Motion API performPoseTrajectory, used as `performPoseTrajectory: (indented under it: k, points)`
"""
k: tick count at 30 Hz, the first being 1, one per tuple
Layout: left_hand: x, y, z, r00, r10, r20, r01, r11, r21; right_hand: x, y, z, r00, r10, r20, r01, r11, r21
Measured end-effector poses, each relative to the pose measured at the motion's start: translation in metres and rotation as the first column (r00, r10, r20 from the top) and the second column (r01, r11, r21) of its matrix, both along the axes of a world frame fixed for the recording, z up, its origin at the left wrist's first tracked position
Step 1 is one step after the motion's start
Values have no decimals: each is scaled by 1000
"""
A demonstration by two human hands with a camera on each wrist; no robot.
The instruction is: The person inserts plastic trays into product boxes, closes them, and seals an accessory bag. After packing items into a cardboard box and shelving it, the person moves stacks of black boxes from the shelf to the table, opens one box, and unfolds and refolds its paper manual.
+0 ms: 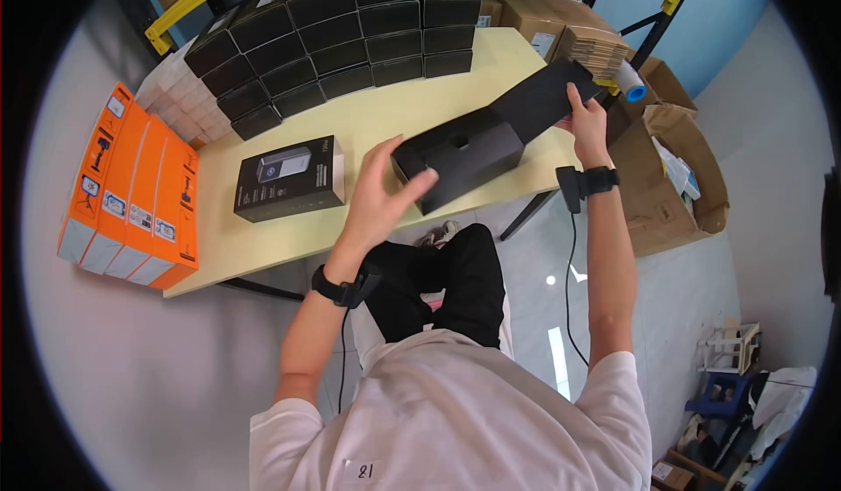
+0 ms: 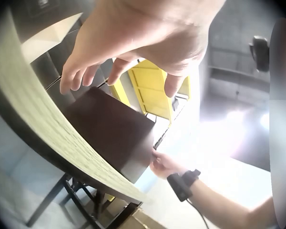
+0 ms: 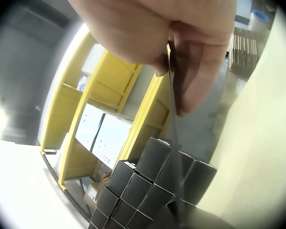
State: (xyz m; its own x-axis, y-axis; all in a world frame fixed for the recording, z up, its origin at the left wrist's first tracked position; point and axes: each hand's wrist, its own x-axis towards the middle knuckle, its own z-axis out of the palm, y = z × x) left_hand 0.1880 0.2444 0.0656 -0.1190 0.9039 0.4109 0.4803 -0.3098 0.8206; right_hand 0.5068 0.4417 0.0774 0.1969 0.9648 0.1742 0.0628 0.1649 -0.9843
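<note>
A plain black box (image 1: 477, 160) lies near the table's front edge, its wide black flap (image 1: 541, 98) spread out to the right. My right hand (image 1: 589, 127) pinches that flap by its far end. Seen edge-on in the right wrist view, the flap (image 3: 175, 129) runs between thumb and fingers. My left hand (image 1: 378, 200) is at the box's left end, thumb and fingers spread apart. The left wrist view has the left hand (image 2: 148, 38) with loosely bent fingers above the box (image 2: 109, 129), holding nothing. Left of it stands a printed black phone box (image 1: 289, 178).
Stacked black boxes (image 1: 337, 49) line the table's back. Orange boxes (image 1: 140, 189) stand at the left end, beside pale stacked packets (image 1: 180, 97). An open cardboard carton (image 1: 666, 215) sits right of the table (image 1: 368, 127). A yellow-and-black shelf frame (image 1: 197, 9) rises behind.
</note>
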Motion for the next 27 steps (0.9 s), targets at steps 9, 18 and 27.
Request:
performPoseTrajectory:
  k: [9,18,27]
  points:
    - [29,-11,12,921,87,-381,-77,996,42,-11,-29,24,526,-297,797,356,928,111]
    - [27,19,43,868,-85,-489,52,995,-80,-96,-167,32,531,98,842,-493,844,213]
    - [34,24,36,711,-124,-692,212,976,43,-98,-169,26,423,-19,906,-419,882,214]
